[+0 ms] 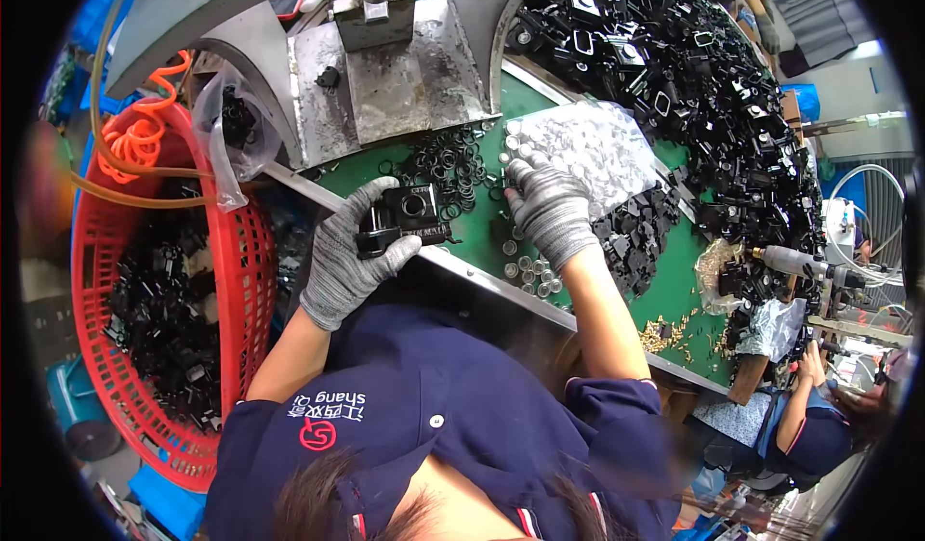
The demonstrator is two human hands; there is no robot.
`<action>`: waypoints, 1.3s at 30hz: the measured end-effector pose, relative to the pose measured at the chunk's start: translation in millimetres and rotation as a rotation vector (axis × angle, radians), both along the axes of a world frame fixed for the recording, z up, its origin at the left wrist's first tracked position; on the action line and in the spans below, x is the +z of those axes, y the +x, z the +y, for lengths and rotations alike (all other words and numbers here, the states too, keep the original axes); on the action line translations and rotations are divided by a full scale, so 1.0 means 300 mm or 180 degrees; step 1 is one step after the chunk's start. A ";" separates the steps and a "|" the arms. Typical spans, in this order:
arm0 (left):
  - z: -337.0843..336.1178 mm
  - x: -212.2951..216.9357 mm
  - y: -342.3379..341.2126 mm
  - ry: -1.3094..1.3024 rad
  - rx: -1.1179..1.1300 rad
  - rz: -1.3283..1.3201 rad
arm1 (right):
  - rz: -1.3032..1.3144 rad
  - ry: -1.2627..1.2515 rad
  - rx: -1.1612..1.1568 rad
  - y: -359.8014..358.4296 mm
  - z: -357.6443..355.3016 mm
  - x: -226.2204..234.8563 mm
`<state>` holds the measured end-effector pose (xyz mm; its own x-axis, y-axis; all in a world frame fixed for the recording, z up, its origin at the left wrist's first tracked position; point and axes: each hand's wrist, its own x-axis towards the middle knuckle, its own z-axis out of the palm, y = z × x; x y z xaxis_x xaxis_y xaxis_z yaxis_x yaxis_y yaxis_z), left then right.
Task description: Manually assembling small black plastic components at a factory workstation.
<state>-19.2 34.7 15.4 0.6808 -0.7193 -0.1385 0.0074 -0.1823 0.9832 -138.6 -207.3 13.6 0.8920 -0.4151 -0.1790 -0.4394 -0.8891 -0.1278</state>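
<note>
A black plastic housing [416, 206] with a round opening is in my left hand [349, 257]. That grey-gloved hand is closed round it, thumb below and fingers above, over the bench's near edge. My right hand [554, 211], also gloved, is at the near left edge of a clear plastic bag [602, 151] spread with small round clear pieces. Its thumb and fingertips are drawn together; anything between them is too small to make out. Loose clear round caps [528, 273] lie just below this hand. Black rings [448, 170] are heaped between the two hands.
A grey metal press [385, 79] stands ahead. A red basket [226, 329] of black parts is at left. Black parts [694, 79] cover the far right of the green bench [689, 286], with brass screws [665, 334] nearer. Another person [809, 425] sits at right.
</note>
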 end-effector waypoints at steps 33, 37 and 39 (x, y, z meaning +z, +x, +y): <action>-0.033 0.065 0.023 -0.0223 0.0279 -0.2423 | -0.2863 0.4770 -0.1012 0.133 0.316 0.090; -0.009 0.051 0.028 0.0107 0.0328 -0.1692 | -0.2933 0.4003 -0.0767 0.146 0.321 0.076; -0.012 0.036 0.043 -0.0177 0.0369 -0.1344 | -0.3061 0.4112 -0.0475 0.163 0.308 0.057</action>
